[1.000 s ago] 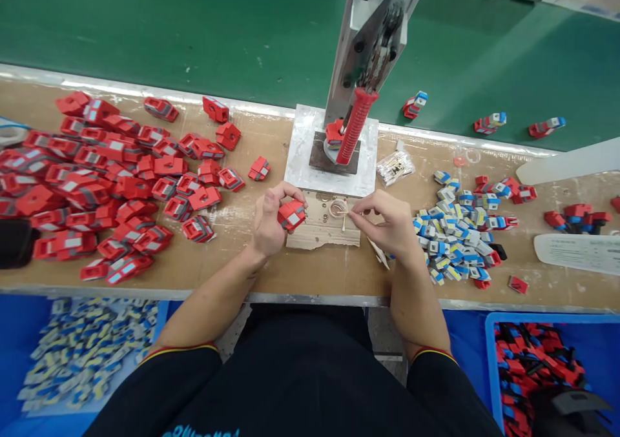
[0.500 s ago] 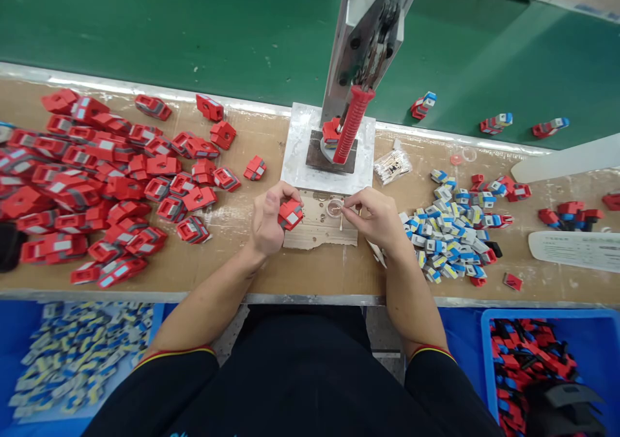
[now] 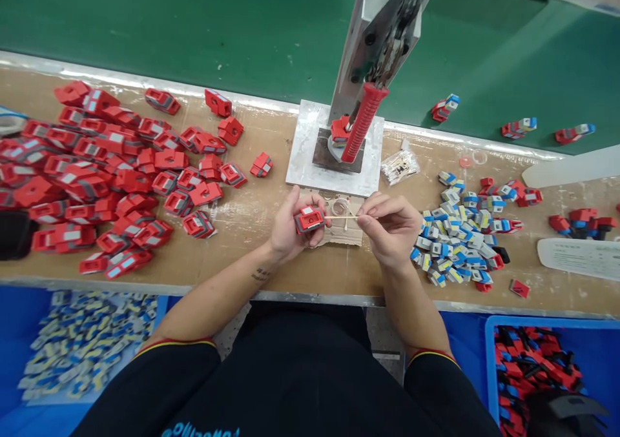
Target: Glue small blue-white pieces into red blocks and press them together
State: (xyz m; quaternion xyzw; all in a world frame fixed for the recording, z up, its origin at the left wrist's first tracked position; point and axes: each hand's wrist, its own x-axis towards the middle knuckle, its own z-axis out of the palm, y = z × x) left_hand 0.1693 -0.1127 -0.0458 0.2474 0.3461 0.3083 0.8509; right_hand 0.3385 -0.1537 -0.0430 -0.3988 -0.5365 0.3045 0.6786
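Observation:
My left hand point(image 3: 289, 232) holds a red and grey plastic part point(image 3: 310, 219) with its recessed side facing up. Between the thumb and fingers of my right hand point(image 3: 391, 225) is a thin cotton swab point(image 3: 345, 217), whose tip points left and meets the right edge of the red part. Just beyond the swab, a small clear round dish point(image 3: 340, 206) rests on a torn piece of cardboard point(image 3: 352, 235). A second swab lies on the cardboard beside the dish.
Behind my hands stands a press with a red handle point(image 3: 364, 124) on a metal plate point(image 3: 300, 159). Red parts point(image 3: 116, 179) are heaped at left, blue-white parts point(image 3: 453, 230) at right. A swab bag point(image 3: 400, 166) lies near the plate. Below right is a blue bin point(image 3: 491, 359).
My left hand has turned over, bringing the red part's recessed side into view. My right hand has lifted the swab from the dish and brought it to the part. The view has shifted slightly.

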